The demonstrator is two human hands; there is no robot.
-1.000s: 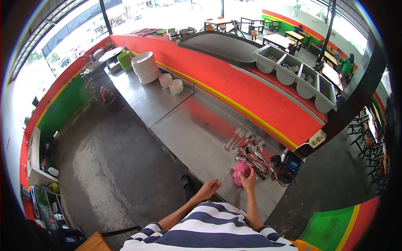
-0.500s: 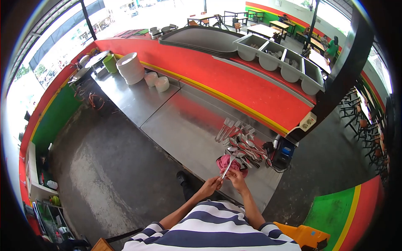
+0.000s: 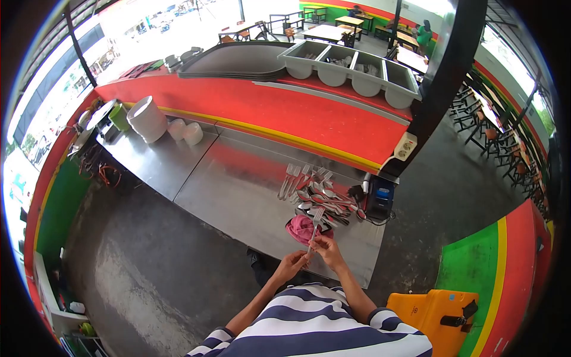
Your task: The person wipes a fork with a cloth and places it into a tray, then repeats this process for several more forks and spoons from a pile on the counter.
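Note:
A metal fork [image 3: 316, 221] is held upright with its tines away from me. My left hand [image 3: 290, 265] pinches the lower end of its handle, fingers closed. Just above, my right hand [image 3: 328, 250] grips the handle between thumb and fingers. Behind the fork a crumpled pink cloth [image 3: 300, 229] lies near the counter's front edge. Past the cloth is a loose heap of spoons [image 3: 324, 197], with several forks [image 3: 289, 182] laid side by side at its left.
A black card-reader-like device [image 3: 379, 199] with a cable stands right of the cutlery on the steel counter [image 3: 232, 178]. Stacked white plates [image 3: 147, 119] and bowls [image 3: 193, 134] are at the far left. Grey cutlery bins [image 3: 364, 83] and trays [image 3: 232, 62] top the red ledge. An orange case [image 3: 425, 318] is behind right.
The view has turned, so the counter appears shifted left. My right hand has slid up slightly on the fork, and the fork stands more upright. Both hands still hold it.

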